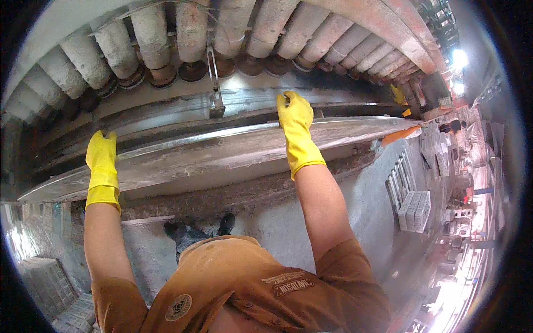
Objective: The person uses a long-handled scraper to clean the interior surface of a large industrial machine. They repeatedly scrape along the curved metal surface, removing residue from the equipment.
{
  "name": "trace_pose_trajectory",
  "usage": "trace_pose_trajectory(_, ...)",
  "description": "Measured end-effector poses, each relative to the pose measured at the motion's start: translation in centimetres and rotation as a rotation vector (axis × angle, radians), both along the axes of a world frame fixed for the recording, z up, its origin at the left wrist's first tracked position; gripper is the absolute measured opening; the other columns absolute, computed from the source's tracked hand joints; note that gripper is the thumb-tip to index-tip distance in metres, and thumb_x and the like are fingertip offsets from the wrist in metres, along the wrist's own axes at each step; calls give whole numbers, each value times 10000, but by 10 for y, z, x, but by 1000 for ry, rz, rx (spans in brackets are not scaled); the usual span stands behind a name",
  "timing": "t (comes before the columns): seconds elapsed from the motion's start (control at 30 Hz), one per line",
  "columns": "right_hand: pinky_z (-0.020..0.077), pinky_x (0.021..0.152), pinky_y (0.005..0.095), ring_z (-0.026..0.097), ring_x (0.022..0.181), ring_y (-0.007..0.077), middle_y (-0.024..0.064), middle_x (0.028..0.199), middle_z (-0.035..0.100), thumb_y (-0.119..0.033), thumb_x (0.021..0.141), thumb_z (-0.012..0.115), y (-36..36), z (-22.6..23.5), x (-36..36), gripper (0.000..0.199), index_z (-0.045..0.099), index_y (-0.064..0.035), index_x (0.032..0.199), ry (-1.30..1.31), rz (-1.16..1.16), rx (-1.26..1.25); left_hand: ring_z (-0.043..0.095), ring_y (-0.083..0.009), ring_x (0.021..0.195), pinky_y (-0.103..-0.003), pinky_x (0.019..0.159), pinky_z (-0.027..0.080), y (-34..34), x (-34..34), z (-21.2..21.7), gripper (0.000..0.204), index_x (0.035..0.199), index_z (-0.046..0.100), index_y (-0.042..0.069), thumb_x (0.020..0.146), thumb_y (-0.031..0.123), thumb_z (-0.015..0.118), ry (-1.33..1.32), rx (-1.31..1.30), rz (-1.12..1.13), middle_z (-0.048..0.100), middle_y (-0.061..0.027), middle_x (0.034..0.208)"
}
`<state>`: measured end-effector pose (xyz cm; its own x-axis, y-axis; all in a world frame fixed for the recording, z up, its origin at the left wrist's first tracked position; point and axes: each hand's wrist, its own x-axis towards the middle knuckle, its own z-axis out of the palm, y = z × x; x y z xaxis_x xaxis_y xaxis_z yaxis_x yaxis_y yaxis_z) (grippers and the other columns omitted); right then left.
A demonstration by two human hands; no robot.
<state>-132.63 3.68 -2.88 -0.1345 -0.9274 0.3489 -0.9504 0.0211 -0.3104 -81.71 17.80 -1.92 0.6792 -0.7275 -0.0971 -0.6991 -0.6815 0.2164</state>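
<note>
My left hand (102, 155), in a yellow rubber glove, reaches over the long metal-edged ledge (222, 134) at the left. Its fingers are curled, and what they hold, if anything, is hidden. My right hand (296, 115), gloved the same way, reaches past the ledge near the middle, with its fingers bent and the thumb close to them. Whatever lies in that grip cannot be made out. Between the hands, beyond the ledge, runs a long grey, wet-looking surface (166, 115). An upright metal bracket (215, 89) stands on it, left of my right hand.
A curved row of thick, whitish-crusted rollers (191, 33) spans the far side, under a pale curved frame (388, 25). White plastic crates (415, 211) stand on the floor at the right, and more crates (47, 283) at the lower left. An orange piece (401, 135) lies by the ledge's right end.
</note>
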Motion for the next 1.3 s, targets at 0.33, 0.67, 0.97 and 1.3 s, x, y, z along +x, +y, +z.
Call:
trace_pose_trajectory(0.33, 548, 930, 481, 720, 1041, 359, 154, 1086, 771, -458, 926, 644, -4, -5, -5, 414, 775, -143, 1160, 34, -6, 57, 601, -364, 1315, -474, 1086, 477, 3, 0, -8, 579, 1380, 643, 79, 979, 494, 603, -12, 6, 21, 642, -181, 1412)
trace_pose_trajectory(0.67, 536, 964, 444, 686, 1139, 335, 143, 1203, 743, -444, 919, 693, 2, -20, 13, 504, 712, -92, 1280, 124, 134, -160, 668, -365, 1184, -482, 1003, 525, -3, -18, -4, 428, 1192, 702, 101, 972, 466, 661, 25, -71, 19, 718, -160, 1235)
trace_pose_trajectory(0.97, 532, 990, 463, 692, 1141, 372, 171, 1229, 731, -527, 907, 681, 50, 0, 175, 667, 617, -90, 1408, -100, 98, 253, 663, -356, 1200, -467, 1010, 523, -11, -20, -3, 506, 1294, 687, 104, 968, 489, 654, 98, 35, -175, 713, -149, 1281)
trace_pose_trajectory(1.3, 514, 1009, 475, 669, 1188, 383, 194, 1275, 708, -534, 939, 640, 21, -30, 167, 643, 615, -78, 1391, -2, -156, 283, 689, -385, 1091, -483, 948, 536, 14, -10, -37, 518, 1272, 702, 95, 961, 505, 652, 142, -403, -566, 741, -172, 1174)
